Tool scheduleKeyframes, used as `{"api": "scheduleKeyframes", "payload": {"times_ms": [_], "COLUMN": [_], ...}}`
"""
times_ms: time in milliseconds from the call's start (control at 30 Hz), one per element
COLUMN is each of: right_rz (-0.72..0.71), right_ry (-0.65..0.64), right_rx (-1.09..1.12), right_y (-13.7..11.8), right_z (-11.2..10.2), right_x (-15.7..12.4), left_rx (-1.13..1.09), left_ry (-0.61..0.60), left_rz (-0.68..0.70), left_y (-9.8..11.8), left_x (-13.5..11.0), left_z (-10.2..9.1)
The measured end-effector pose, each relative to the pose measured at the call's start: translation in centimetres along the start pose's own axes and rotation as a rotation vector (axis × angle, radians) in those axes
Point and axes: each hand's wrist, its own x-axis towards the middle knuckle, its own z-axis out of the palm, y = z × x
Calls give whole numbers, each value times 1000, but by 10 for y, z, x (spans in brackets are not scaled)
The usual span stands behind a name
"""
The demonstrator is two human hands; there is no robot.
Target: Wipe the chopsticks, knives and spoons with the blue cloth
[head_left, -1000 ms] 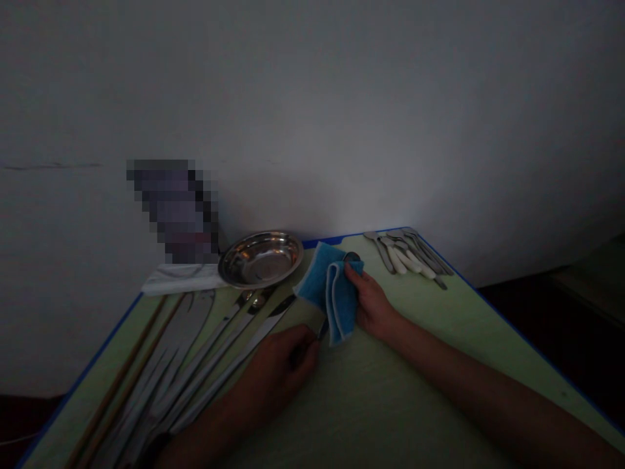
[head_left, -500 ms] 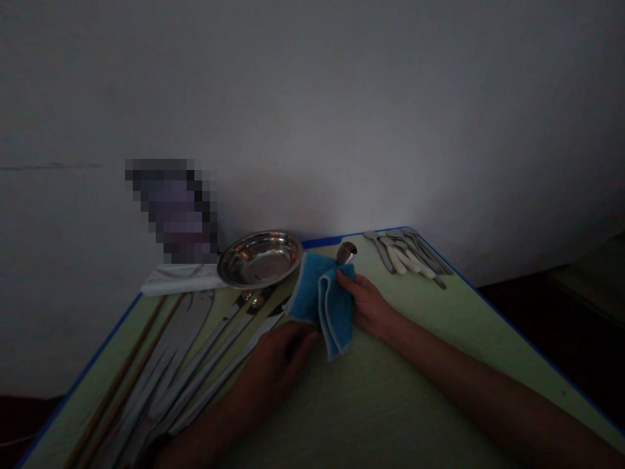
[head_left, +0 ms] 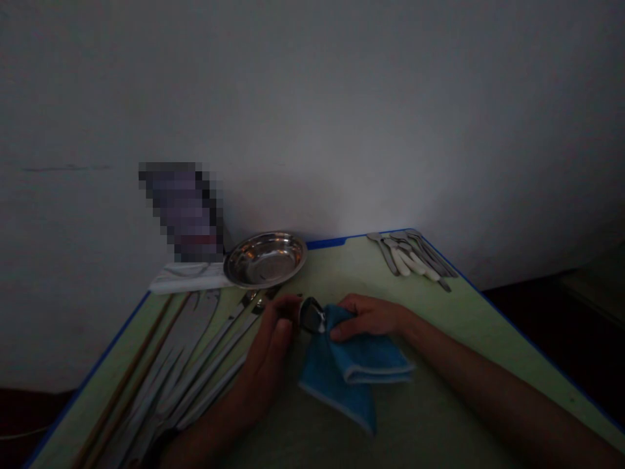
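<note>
A blue cloth (head_left: 336, 378) hangs folded from my right hand (head_left: 374, 316), which pinches it around a metal spoon. The spoon's shiny bowl (head_left: 311, 315) sticks out of the cloth to the left; its handle is hidden. My left hand (head_left: 273, 339) is beside that bowl, fingers curved and the thumb apart from them. Its fingertips reach the bowl's left edge; whether they press on it I cannot tell. Below and left of this hand lie long-handled metal utensils (head_left: 195, 371).
A steel bowl (head_left: 266, 262) stands at the back of the green table (head_left: 439, 391). Several spoons (head_left: 413, 260), some white-handled, lie at the back right. Chopsticks (head_left: 129, 374) lie at the left. A blurred upright panel (head_left: 183, 212) stands behind a white item (head_left: 190, 279) near the wall.
The spoon and cloth have come down and turned, so the bowl now points left. My left hand has risen to the bowl. The view has shifted slightly.
</note>
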Motion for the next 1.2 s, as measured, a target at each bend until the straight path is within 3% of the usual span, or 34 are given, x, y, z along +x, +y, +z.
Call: {"api": "scheduleKeyframes", "payload": {"times_ms": [133,233,467,600,767,933,1067,1200], "right_rz": [-4,10,34,12,-73,-176,-191,-196], "right_ry": [-57,-116,-147,-114,-18,56,85,19], "right_rx": [-6,-59,-189,-325,-577,-584,-511,-563], "right_y": [-2,0,-2,-25,-77,-125,-143,-146], "right_z": [-3,-4,-2,-3,-4,0,5,1], "right_x": [-1,1,-4,-26,-59,-59,-33,-7], "left_rx": [131,206,328,360,315,27,-319,-426], "left_ry": [-104,-160,-100,-100,-223,-254,-104,48], "left_rz": [200,256,377,407,279,257,246,171], "left_y": [2,3,5,23,65,101,99,91], "left_x": [-2,-3,-5,-4,19,56,71,75], "left_z": [-1,-1,-6,-13,-36,-65,-81,-91]}}
